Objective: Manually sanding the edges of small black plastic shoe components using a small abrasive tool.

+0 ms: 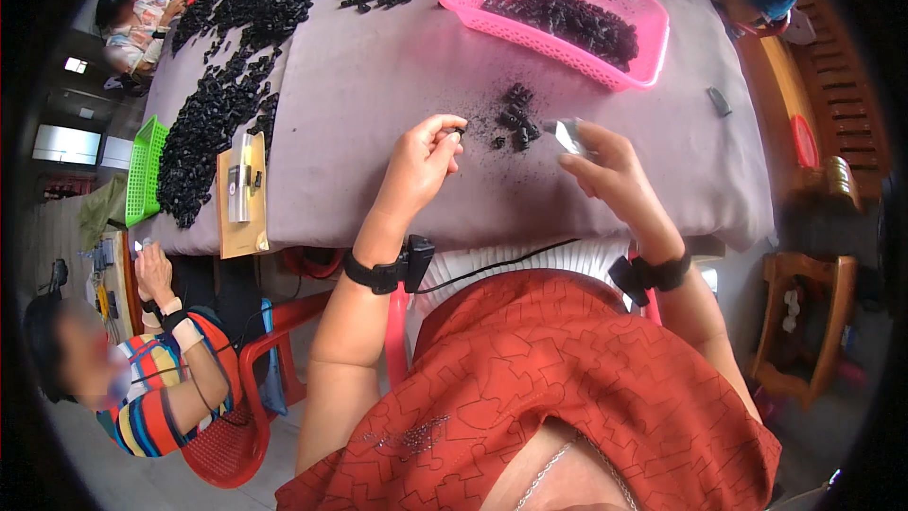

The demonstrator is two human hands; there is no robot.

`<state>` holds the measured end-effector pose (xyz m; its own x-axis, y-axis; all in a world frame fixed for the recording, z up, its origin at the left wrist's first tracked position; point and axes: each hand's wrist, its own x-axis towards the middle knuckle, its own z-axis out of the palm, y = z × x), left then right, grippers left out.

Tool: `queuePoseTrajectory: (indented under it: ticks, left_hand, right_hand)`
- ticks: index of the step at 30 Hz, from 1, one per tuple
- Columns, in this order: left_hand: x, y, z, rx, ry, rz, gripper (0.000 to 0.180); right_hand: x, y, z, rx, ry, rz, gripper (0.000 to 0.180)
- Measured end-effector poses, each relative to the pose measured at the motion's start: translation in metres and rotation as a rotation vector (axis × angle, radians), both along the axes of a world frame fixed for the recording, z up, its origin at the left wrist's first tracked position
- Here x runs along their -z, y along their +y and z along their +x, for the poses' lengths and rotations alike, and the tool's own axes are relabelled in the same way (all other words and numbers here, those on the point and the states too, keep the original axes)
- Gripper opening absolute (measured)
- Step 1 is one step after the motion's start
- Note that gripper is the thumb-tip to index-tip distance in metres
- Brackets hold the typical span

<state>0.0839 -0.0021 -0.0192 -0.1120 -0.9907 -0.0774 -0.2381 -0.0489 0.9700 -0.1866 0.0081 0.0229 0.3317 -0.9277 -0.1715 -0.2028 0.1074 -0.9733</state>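
Observation:
My left hand (423,159) is closed above the pale grey-mauve tablecloth (369,66), its thumb and fingertips pinching a small black piece (460,132). Across from it, my right hand (610,163) grips a small, thin, shiny blade-like piece (569,137) between thumb and fingers. A little heap of short black pieces (517,121) lies between the hands, with dark crumbs scattered around it. Just beyond stands a pink perforated basket (461,2), partly filled with similar black pieces (586,26). The hands do not touch each other.
Large piles of black pieces (260,0) cover the table's left side, beside a green basket (144,175) and a brown board (227,237) with a clear roll. A dark scrap (721,101) lies at right. A co-worker (175,374) sits at left; others are at the far corners.

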Motion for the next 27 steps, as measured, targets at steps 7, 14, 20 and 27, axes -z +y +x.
queuePoseTrajectory:
  ticks: [7, 14, 20, 27]
  left_hand:
    - [0.015, 0.014, 0.004, -0.104, 0.145, -0.023, 0.02]
    - [0.017, 0.027, -0.003, -0.124, 0.109, -0.209, 0.02]
    - [0.022, 0.026, -0.004, -0.146, 0.101, -0.278, 0.018]
    - [0.019, 0.029, -0.005, -0.105, 0.177, -0.152, 0.022]
  right_hand:
    - [0.031, -0.042, 0.06, -0.053, 0.369, -0.679, 0.034]
    - [0.035, -0.036, 0.08, -0.159, 0.654, -0.891, 0.016]
    - [0.037, -0.022, 0.089, -0.301, 0.734, -0.876, 0.017]
    - [0.005, 0.001, 0.048, -0.294, 0.464, -0.843, 0.027]
